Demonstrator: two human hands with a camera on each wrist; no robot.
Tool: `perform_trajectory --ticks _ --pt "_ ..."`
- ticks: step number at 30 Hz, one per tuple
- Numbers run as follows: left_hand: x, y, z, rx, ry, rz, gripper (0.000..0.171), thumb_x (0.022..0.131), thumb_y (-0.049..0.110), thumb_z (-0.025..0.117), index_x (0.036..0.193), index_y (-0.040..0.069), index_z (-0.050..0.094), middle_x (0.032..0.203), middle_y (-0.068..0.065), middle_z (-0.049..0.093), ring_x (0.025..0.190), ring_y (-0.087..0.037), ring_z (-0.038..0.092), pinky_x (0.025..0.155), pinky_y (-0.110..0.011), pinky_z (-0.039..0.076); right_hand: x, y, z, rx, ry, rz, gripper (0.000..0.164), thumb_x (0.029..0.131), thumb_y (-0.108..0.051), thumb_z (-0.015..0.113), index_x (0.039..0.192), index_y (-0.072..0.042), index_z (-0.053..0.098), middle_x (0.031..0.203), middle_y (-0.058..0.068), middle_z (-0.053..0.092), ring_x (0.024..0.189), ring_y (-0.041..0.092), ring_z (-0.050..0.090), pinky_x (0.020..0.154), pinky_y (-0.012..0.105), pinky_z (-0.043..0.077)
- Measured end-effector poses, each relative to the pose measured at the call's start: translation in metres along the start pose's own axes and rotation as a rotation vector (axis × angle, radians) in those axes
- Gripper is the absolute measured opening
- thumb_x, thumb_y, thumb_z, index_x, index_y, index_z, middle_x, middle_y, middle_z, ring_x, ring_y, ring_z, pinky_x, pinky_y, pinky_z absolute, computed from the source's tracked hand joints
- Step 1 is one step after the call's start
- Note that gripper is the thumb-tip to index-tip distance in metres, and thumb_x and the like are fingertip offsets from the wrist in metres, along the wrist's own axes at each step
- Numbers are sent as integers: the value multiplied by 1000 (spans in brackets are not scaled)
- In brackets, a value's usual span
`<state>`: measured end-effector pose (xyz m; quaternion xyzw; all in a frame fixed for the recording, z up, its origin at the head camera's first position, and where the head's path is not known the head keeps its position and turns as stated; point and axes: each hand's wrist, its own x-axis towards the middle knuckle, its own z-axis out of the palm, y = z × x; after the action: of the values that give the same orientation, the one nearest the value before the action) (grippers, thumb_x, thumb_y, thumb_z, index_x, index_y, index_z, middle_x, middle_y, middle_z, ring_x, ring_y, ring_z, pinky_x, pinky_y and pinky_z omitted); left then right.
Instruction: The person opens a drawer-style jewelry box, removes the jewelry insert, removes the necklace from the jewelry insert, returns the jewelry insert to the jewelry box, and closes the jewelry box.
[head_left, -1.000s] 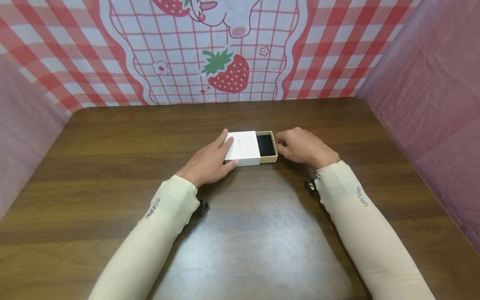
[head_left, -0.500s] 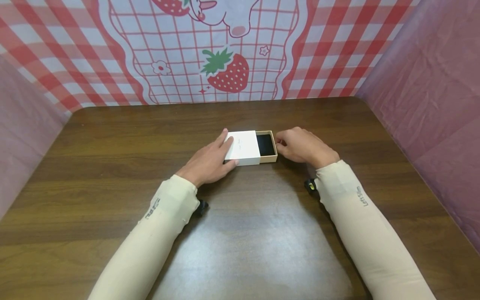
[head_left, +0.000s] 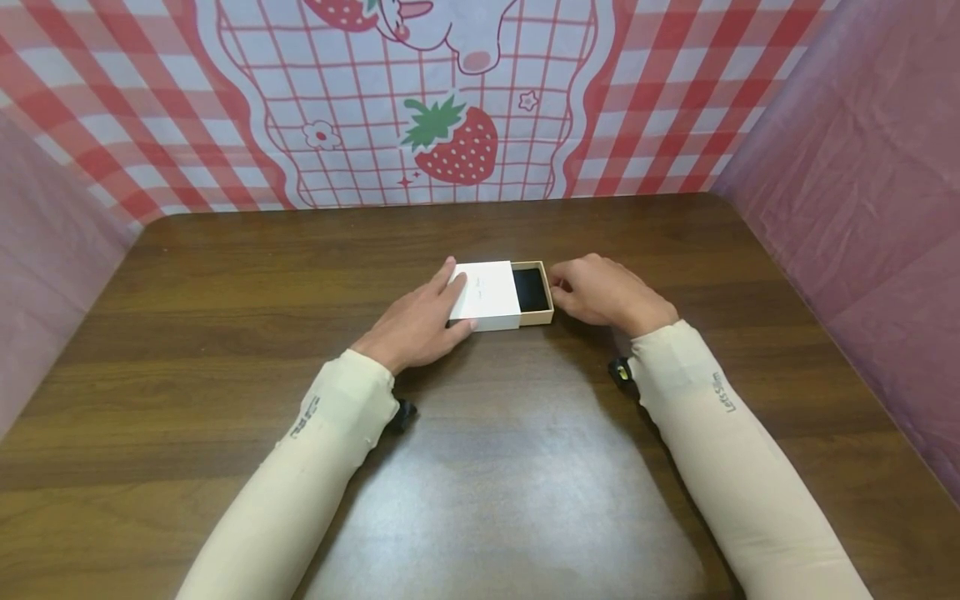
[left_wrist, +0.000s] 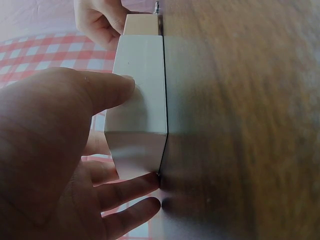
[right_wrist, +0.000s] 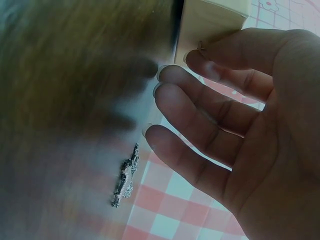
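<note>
A white sleeve box (head_left: 486, 293) lies flat on the table, its tan inner drawer (head_left: 536, 317) standing partly out on the right. A black pad (head_left: 532, 290) shows inside the drawer. My left hand (head_left: 415, 327) grips the sleeve from the left; in the left wrist view the thumb presses its near side and other fingers reach its end and far side. My right hand (head_left: 606, 292) is at the drawer's end. In the right wrist view its thumb and index finger pinch a small pull tab (right_wrist: 201, 46) there, with the other fingers loosely bent.
A small silvery, textured piece (right_wrist: 123, 177) lies on the table beyond my right fingers; the hand hides it in the head view. The brown wooden table (head_left: 480, 475) ends at a red checked cloth (head_left: 457, 150) behind, with pink cloth (head_left: 862, 183) at the sides.
The drawer and my right hand have shifted very slightly left, towards the sleeve. My left hand and the sleeve have stayed in place.
</note>
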<state>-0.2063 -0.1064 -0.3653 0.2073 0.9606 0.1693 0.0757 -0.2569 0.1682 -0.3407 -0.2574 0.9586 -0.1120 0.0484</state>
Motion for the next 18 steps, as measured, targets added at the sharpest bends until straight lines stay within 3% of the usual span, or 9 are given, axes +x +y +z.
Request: perform_trajectory --ticks 18 --pt "0 0 0 4 4 -7 78 103 47 50 162 10 15 168 -9 -2 150 -27 20 118 -44 24 -1 -3 0 34 -17 -2 11 97 -19 59 90 -16 67 75 1 58 68 19 53 61 35 44"
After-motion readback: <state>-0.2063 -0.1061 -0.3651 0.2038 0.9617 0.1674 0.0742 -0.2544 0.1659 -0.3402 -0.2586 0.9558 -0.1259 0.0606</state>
